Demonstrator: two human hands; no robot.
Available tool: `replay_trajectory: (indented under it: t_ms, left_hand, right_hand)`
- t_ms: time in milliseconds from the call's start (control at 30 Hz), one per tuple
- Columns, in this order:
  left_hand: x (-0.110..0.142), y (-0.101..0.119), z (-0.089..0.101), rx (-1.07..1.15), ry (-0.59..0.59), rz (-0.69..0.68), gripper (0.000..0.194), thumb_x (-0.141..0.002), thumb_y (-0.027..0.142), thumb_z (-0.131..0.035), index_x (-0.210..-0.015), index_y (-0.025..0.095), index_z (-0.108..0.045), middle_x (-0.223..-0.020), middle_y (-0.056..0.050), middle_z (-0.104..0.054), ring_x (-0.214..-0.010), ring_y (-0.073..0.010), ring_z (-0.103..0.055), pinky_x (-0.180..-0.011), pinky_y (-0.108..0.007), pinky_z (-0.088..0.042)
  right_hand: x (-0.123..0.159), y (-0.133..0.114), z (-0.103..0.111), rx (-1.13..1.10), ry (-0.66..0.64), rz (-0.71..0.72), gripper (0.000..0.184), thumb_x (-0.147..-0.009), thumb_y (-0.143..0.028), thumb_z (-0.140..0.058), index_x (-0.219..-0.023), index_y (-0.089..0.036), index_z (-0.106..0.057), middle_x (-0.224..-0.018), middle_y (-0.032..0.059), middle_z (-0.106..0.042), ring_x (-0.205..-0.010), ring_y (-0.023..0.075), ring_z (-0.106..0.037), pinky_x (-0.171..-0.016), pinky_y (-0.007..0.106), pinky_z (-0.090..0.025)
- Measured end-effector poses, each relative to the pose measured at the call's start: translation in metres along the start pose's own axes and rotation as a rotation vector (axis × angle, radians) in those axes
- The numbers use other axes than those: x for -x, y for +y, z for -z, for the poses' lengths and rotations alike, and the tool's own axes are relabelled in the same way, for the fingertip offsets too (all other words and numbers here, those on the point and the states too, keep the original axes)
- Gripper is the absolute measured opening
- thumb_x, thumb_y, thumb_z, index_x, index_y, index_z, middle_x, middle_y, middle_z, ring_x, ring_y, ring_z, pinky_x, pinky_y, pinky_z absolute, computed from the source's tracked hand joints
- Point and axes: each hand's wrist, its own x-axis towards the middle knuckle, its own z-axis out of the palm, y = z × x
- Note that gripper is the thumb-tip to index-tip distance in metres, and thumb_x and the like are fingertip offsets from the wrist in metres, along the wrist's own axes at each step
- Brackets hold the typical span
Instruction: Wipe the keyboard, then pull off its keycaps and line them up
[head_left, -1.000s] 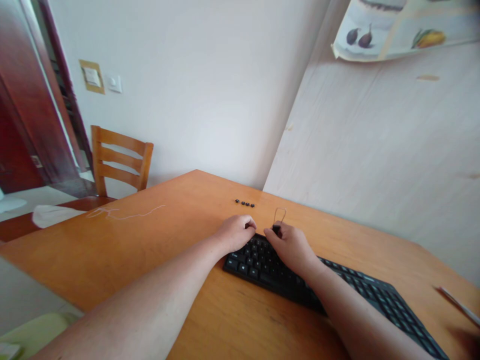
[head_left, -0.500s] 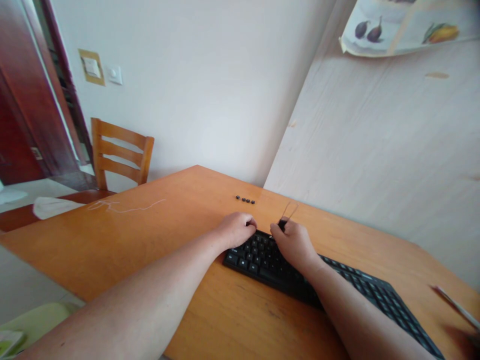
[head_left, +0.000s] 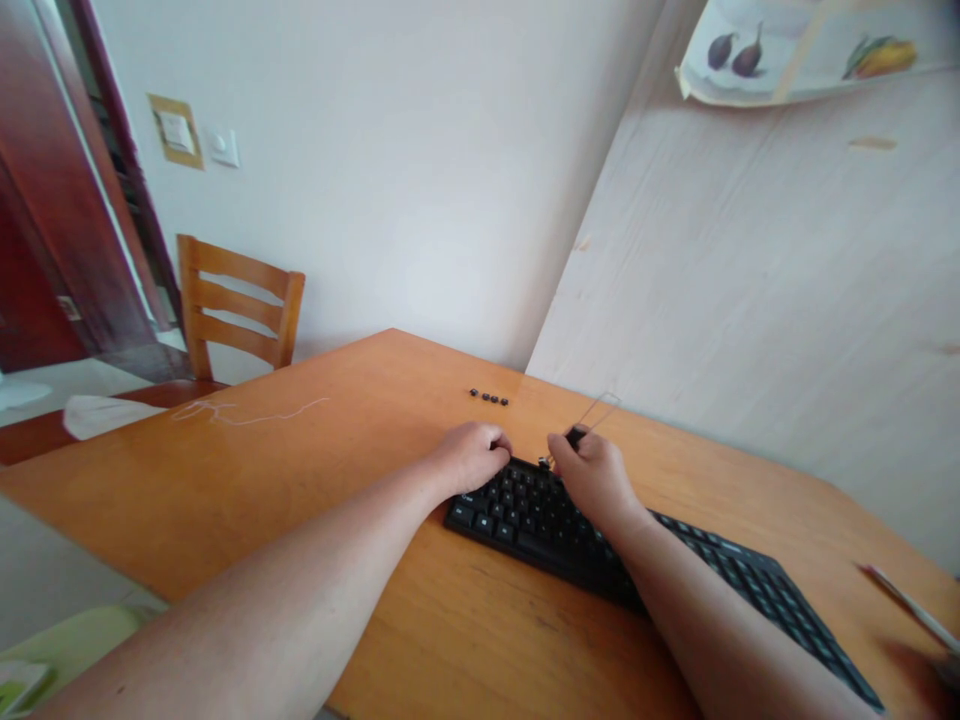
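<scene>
A black keyboard point(head_left: 559, 555) lies at a slant on the wooden table. My left hand point(head_left: 474, 455) is closed on its far left edge, thumb and fingers bent over the rim. In my right hand point(head_left: 596, 475) is a keycap puller with a black handle point(head_left: 576, 436); its thin wire loop points up and away. At the puller's lower end, just over the keyboard's far row, shows a small black keycap point(head_left: 544, 463). Several loose black keycaps point(head_left: 489, 398) sit in a short row on the table beyond the keyboard.
The wooden table point(head_left: 360, 440) meets the wall at the back. A pale string point(head_left: 262, 420) lies on its left part. Farther left stands a wooden chair point(head_left: 240, 305). A thin stick-like object point(head_left: 907, 605) rests at the right edge.
My right hand has risen slightly and tilted the puller to the right. A keycap now shows at the puller's lower end. My left hand stays on the keyboard.
</scene>
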Motion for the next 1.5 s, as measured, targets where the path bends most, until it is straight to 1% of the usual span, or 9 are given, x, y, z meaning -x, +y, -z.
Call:
replay_trajectory:
  t_ms: [100, 200, 300, 400, 567, 767, 900, 1067, 1500]
  left_hand:
    - [0.000, 0.002, 0.001, 0.005, 0.020, -0.004, 0.020, -0.078, 0.022, -0.053, -0.086, 0.022, -0.072, -0.093, -0.004, -0.074, -0.090, -0.0209, -0.066, -0.078, -0.029, -0.049]
    - [0.002, 0.007, 0.004, 0.039, 0.031, -0.006, 0.021, -0.078, 0.023, -0.055, -0.092, 0.022, -0.071, -0.097, -0.004, -0.074, -0.092, -0.0206, -0.066, -0.081, -0.029, -0.050]
    - [0.005, 0.013, 0.006, 0.117, 0.023, -0.024, 0.022, -0.079, 0.026, -0.057, -0.096, 0.021, -0.070, -0.099, -0.004, -0.073, -0.092, -0.0198, -0.066, -0.083, -0.029, -0.050]
    - [0.008, 0.020, 0.006, 0.215, 0.001, -0.044, 0.022, -0.079, 0.027, -0.059, -0.098, 0.021, -0.067, -0.096, -0.003, -0.073, -0.089, -0.0182, -0.066, -0.081, -0.028, -0.051]
    - [0.009, 0.029, 0.008, 0.362, -0.010, -0.063, 0.021, -0.079, 0.029, -0.062, -0.096, 0.017, -0.065, -0.089, -0.003, -0.070, -0.084, -0.0165, -0.065, -0.077, -0.027, -0.050]
    - [0.008, 0.028, 0.010, 0.390, -0.002, -0.029, 0.015, -0.079, 0.030, -0.062, -0.085, 0.016, -0.063, -0.079, -0.002, -0.066, -0.075, -0.0144, -0.060, -0.068, -0.025, -0.047]
    - [0.007, 0.024, 0.008, 0.397, -0.014, -0.003, 0.018, -0.078, 0.033, -0.065, -0.085, 0.016, -0.063, -0.079, -0.002, -0.066, -0.075, -0.0149, -0.060, -0.068, -0.025, -0.046]
    - [0.006, 0.021, 0.007, 0.383, -0.013, 0.008, 0.022, -0.076, 0.035, -0.066, -0.087, 0.016, -0.063, -0.079, -0.002, -0.066, -0.074, -0.0151, -0.059, -0.066, -0.025, -0.045]
    - [0.008, 0.027, 0.011, 0.467, -0.001, 0.038, 0.019, -0.074, 0.032, -0.067, -0.084, 0.016, -0.064, -0.077, -0.002, -0.066, -0.074, -0.0161, -0.059, -0.068, -0.026, -0.044]
  right_hand:
    - [0.001, 0.003, -0.003, -0.102, -0.013, -0.010, 0.033, -0.084, -0.042, -0.049, -0.059, -0.021, -0.051, -0.047, -0.0015, -0.050, -0.048, 0.0145, -0.050, -0.049, 0.026, -0.033]
    - [0.003, 0.002, -0.006, -0.298, -0.040, -0.046, 0.032, -0.085, -0.046, -0.050, -0.067, -0.020, -0.053, -0.050, -0.0013, -0.055, -0.045, 0.0136, -0.050, -0.047, 0.025, -0.035]
    - [0.005, -0.002, -0.008, -0.470, -0.047, -0.077, 0.031, -0.084, -0.049, -0.054, -0.074, -0.020, -0.053, -0.056, -0.0007, -0.059, -0.044, 0.0122, -0.051, -0.047, 0.024, -0.038]
    - [0.007, -0.006, -0.009, -0.549, -0.050, -0.068, 0.033, -0.084, -0.052, -0.056, -0.076, -0.019, -0.053, -0.056, -0.0014, -0.059, -0.043, 0.0114, -0.050, -0.045, 0.023, -0.037]
    - [0.010, -0.010, -0.009, -0.554, -0.086, -0.048, 0.037, -0.085, -0.054, -0.055, -0.070, -0.020, -0.052, -0.050, -0.0022, -0.056, -0.040, 0.0103, -0.047, -0.042, 0.022, -0.036]
    - [0.013, -0.013, -0.012, -0.597, -0.148, -0.075, 0.037, -0.084, -0.054, -0.056, -0.074, -0.019, -0.053, -0.052, -0.0028, -0.055, -0.041, 0.0096, -0.048, -0.040, 0.020, -0.038]
    - [0.014, -0.015, -0.013, -0.647, -0.165, -0.087, 0.036, -0.082, -0.054, -0.059, -0.078, -0.019, -0.053, -0.060, -0.0019, -0.059, -0.045, 0.0099, -0.052, -0.041, 0.020, -0.042]
    - [0.015, -0.018, -0.013, -0.650, -0.158, -0.080, 0.037, -0.081, -0.054, -0.059, -0.078, -0.018, -0.054, -0.059, -0.0019, -0.058, -0.045, 0.0100, -0.053, -0.041, 0.020, -0.044]
    - [0.016, -0.013, -0.018, -0.689, -0.207, -0.051, 0.038, -0.081, -0.056, -0.061, -0.081, -0.018, -0.057, -0.065, -0.0004, -0.061, -0.050, 0.0103, -0.055, -0.044, 0.021, -0.045]
